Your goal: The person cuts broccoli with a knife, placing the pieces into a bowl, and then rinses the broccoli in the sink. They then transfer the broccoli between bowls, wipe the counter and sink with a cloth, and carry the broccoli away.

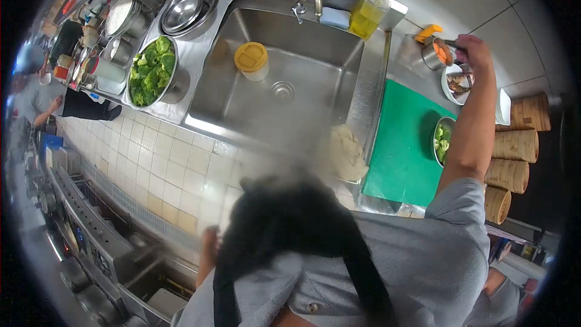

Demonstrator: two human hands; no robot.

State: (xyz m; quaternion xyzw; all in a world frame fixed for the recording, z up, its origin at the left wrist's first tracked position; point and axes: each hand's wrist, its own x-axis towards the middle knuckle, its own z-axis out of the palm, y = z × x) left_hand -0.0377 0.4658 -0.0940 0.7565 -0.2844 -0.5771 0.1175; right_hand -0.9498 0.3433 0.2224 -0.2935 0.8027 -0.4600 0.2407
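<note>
My right hand (476, 52) reaches to the far right of the counter, its fingers closed at the handle of a small metal pot (431, 59) with orange pieces inside. Just below that hand, a white bowl (446, 89) holds brown food. Under my right forearm a metal bowl of broccoli (442, 140) stands on the green cutting board (402, 145), partly hidden by the arm. Low at my left side, away from the counter, is my left hand (210, 243); it is blurred and its fingers do not show clearly.
The steel sink (315, 94) holds a yellow-lidded tub (252, 60). To its left stand a large bowl of broccoli (152, 72) and metal bowls (182, 13). A cloth (348, 152) hangs at the sink's edge. Bamboo steamers (514, 145) line the right. Another person (39, 100) stands far left.
</note>
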